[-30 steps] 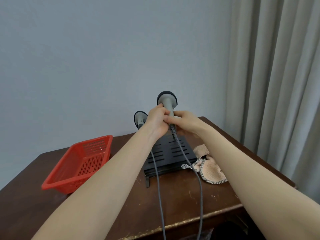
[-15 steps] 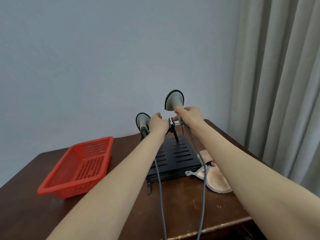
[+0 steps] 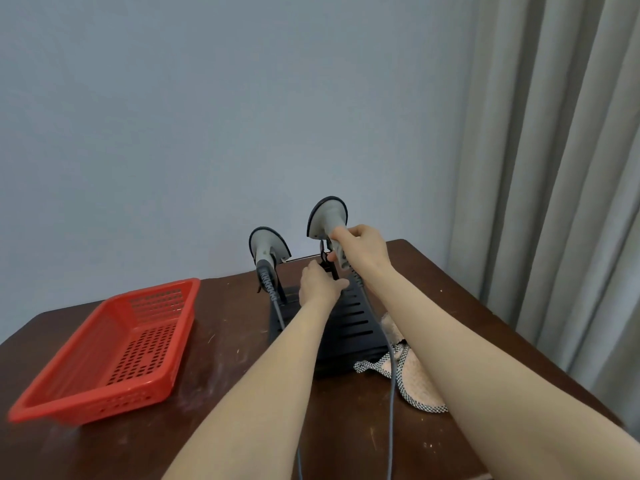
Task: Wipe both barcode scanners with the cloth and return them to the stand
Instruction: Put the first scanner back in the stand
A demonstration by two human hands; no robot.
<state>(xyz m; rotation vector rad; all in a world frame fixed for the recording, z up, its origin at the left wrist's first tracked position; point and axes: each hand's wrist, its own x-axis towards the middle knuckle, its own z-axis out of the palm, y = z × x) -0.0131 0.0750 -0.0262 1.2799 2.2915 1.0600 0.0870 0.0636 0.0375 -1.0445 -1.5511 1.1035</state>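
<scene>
**Right scanner at its cradle, cloth lying idle**

The right hand (image 3: 363,252) had its grip closed round the handle of the right scanner (image 3: 327,216), which it held upright just above the black holder at the back of the stand (image 3: 353,320). The left hand (image 3: 320,284) sat lower, against that holder. Its fingers were hidden behind the back of the hand, so it could not be told whether its grip pinched the bracket or only steadied it. The left scanner (image 3: 268,245) stood in its own place on the stand, with its cable trailing forward. The cloth (image 3: 415,379) lay crumpled on the worktop (image 3: 214,427), touching the stand's right front corner and partly under the right forearm. A red basket (image 3: 104,351) sat well apart to the left.

With the cloth out of both hands, this looked like the seating of the right scanner, though a lift-out could not be ruled out. The next move called for lining the handle up with the holder, lowering it squarely, and keeping the cable clear of the bracket while the left hand braced the stand.

A second earlier both hands were clasped together on that handle. Since then the left hand had let go and dropped to the holder, leaving the right hand alone on the scanner. The left scanner, cloth and basket had kept their places.
</scene>
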